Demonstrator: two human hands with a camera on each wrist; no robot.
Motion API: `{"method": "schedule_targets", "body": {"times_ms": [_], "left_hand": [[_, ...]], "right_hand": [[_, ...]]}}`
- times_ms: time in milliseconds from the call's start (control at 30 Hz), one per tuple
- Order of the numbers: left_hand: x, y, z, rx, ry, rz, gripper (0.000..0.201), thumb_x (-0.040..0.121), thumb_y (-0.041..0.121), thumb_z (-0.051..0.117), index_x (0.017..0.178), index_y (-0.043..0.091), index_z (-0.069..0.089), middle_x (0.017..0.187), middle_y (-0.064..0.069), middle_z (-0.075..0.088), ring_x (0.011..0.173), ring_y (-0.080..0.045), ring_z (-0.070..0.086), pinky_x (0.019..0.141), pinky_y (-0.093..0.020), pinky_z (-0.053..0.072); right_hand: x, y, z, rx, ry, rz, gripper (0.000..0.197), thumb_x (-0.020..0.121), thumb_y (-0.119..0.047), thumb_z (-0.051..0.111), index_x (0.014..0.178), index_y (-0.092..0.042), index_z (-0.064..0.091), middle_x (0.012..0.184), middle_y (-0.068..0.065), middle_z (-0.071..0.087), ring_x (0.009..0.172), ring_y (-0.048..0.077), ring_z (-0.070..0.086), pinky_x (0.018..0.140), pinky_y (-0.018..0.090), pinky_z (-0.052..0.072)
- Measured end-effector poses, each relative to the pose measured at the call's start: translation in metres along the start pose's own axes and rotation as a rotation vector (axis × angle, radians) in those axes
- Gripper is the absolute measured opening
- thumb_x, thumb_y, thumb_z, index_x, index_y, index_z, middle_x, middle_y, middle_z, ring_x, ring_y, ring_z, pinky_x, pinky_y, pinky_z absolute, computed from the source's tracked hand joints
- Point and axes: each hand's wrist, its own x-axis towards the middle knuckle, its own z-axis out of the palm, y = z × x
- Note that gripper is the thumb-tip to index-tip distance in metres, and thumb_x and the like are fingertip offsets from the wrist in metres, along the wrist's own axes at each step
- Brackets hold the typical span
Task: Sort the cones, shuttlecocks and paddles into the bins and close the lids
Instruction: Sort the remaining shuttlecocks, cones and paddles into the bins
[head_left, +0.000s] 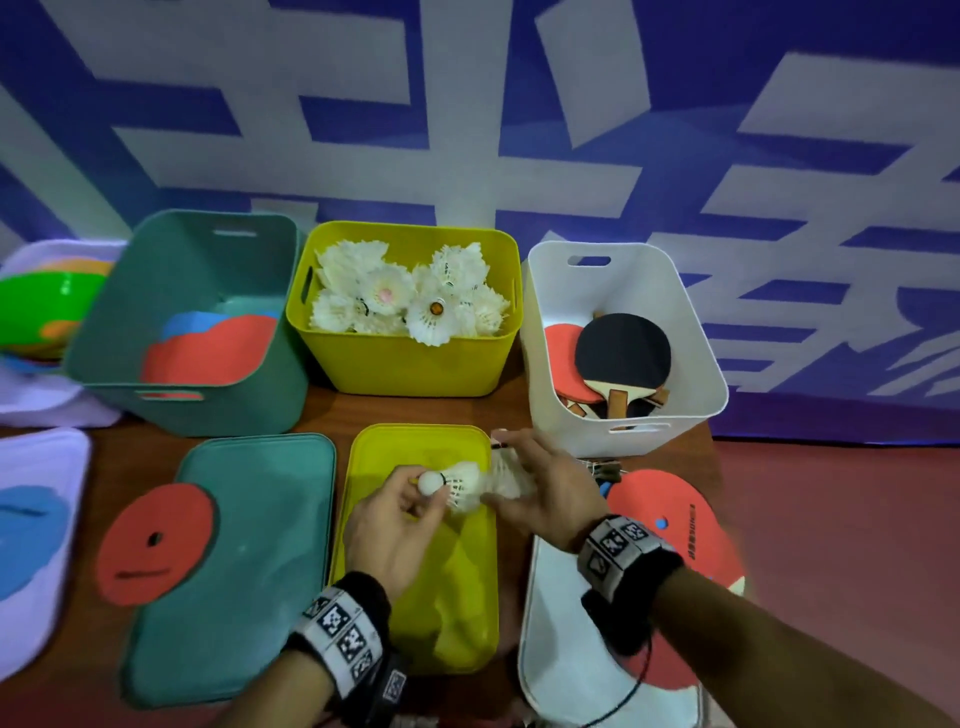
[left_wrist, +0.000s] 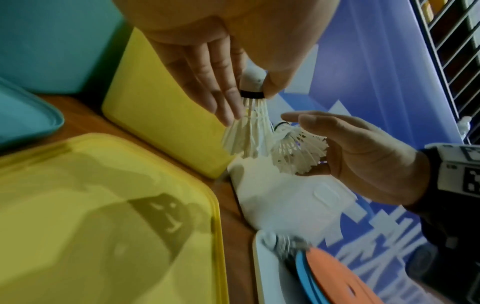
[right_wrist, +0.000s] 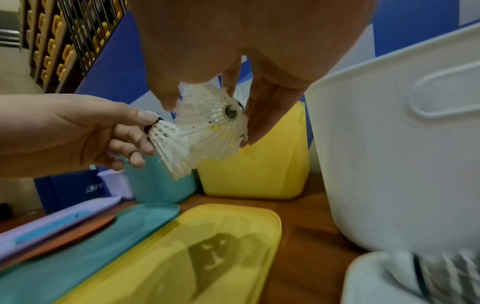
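Left hand (head_left: 395, 512) pinches a shuttlecock (head_left: 457, 483) by its cork, thumb against fingertips. Right hand (head_left: 545, 493) fingers curl round a second shuttlecock (right_wrist: 215, 127) by the skirt. Both held over the yellow lid (head_left: 457, 597), near side of the yellow bin (head_left: 410, 364)

Both hands' fingers (head_left: 415, 486) apparently pinching.

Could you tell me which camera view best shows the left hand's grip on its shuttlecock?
The left wrist view: the left hand pinches the shuttlecock at its cork. The head view shows only the cork end between curled fingers; the right wrist view shows it side-on, partly overlapped by the other shuttlecock.
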Motion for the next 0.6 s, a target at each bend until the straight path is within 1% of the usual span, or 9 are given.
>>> {"method": "schedule_targets", "body": {"times_ms": [67, 133, 200, 300, 367, 433, 467, 533, 600], "left_hand": [[0.029, 0.008, -0.014, -0.058, 0.082, 0.012, 0.017, 0.084, 0.04, 0.074, 0.093, 0.037, 0.061, 0.071, 0.012, 0.065, 0.071, -0.003, 0.063, 0.068, -0.037, 0.055], [0.058, 0.019, -0.029, -0.104, 0.159, 0.046, 0.021, 0.084, 0.034, 0.075, 0.096, 0.034, 0.058, 0.077, 0.012, 0.067, 0.073, -0.009, 0.066, 0.067, -0.04, 0.056], [0.085, 0.032, -0.044, -0.112, 0.225, 0.073, 0.025, 0.084, 0.031, 0.074, 0.098, 0.033, 0.053, 0.082, 0.011, 0.069, 0.071, -0.012, 0.066, 0.066, -0.038, 0.054], [0.123, 0.049, -0.063, -0.082, 0.324, 0.062, 0.028, 0.085, 0.031, 0.073, 0.098, 0.032, 0.048, 0.087, 0.008, 0.068, 0.066, -0.017, 0.063, 0.062, -0.033, 0.048], [0.146, 0.054, -0.07, -0.042, 0.372, 0.045, 0.028, 0.086, 0.035, 0.072, 0.097, 0.032, 0.047, 0.089, 0.008, 0.067, 0.073, -0.022, 0.064, 0.065, -0.034, 0.047], [0.166, 0.056, -0.073, 0.078, 0.352, 0.043, 0.03, 0.087, 0.044, 0.07, 0.096, 0.03, 0.046, 0.089, 0.007, 0.067, 0.079, -0.025, 0.064, 0.064, -0.033, 0.046], [0.174, 0.055, -0.073, 0.166, 0.325, 0.059, 0.031, 0.087, 0.049, 0.068, 0.096, 0.028, 0.046, 0.089, 0.006, 0.068, 0.08, -0.025, 0.064, 0.063, -0.033, 0.045], [0.188, 0.055, -0.069, 0.322, 0.284, 0.11, 0.034, 0.088, 0.054, 0.064, 0.099, 0.027, 0.047, 0.088, 0.003, 0.071, 0.078, -0.026, 0.065, 0.062, -0.035, 0.049], [0.199, 0.056, -0.066, 0.392, 0.278, 0.135, 0.034, 0.088, 0.055, 0.063, 0.104, 0.028, 0.048, 0.087, 0.001, 0.072, 0.078, -0.027, 0.065, 0.067, -0.038, 0.052]], "right_hand": [[0.029, -0.009, -0.008, 0.064, 0.129, -0.035, 0.073, 0.076, -0.063, 0.067, 0.137, -0.025, 0.054, 0.128, -0.005, 0.058, 0.115, 0.011, 0.058, 0.094, 0.032, 0.051], [0.063, -0.017, -0.019, 0.086, 0.208, 0.018, 0.073, 0.076, -0.064, 0.068, 0.138, -0.027, 0.052, 0.128, -0.005, 0.058, 0.115, 0.009, 0.056, 0.094, 0.028, 0.049], [0.094, -0.024, -0.029, 0.129, 0.274, 0.089, 0.073, 0.076, -0.061, 0.072, 0.139, -0.03, 0.05, 0.131, -0.005, 0.057, 0.117, 0.011, 0.055, 0.094, 0.028, 0.049], [0.135, -0.03, -0.039, 0.176, 0.343, 0.121, 0.074, 0.079, -0.057, 0.073, 0.142, -0.027, 0.048, 0.137, -0.002, 0.054, 0.126, 0.013, 0.051, 0.102, 0.033, 0.046], [0.156, -0.033, -0.043, 0.166, 0.385, 0.141, 0.073, 0.081, -0.054, 0.072, 0.143, -0.026, 0.048, 0.139, -0.002, 0.053, 0.129, 0.013, 0.048, 0.106, 0.032, 0.043], [0.173, -0.036, -0.042, 0.148, 0.399, 0.149, 0.069, 0.082, -0.054, 0.071, 0.142, -0.029, 0.049, 0.14, -0.003, 0.054, 0.129, 0.013, 0.049, 0.107, 0.03, 0.041], [0.18, -0.037, -0.04, 0.133, 0.392, 0.14, 0.067, 0.082, -0.055, 0.07, 0.141, -0.031, 0.05, 0.139, -0.004, 0.055, 0.128, 0.013, 0.049, 0.107, 0.03, 0.041], [0.19, -0.038, -0.034, 0.089, 0.338, 0.107, 0.063, 0.082, -0.055, 0.069, 0.139, -0.036, 0.051, 0.139, -0.003, 0.055, 0.129, 0.014, 0.049, 0.108, 0.032, 0.041], [0.2, -0.039, -0.027, 0.004, 0.248, 0.098, 0.061, 0.084, -0.055, 0.068, 0.14, -0.037, 0.052, 0.146, 0.0, 0.05, 0.135, 0.016, 0.045, 0.112, 0.035, 0.038]]}}
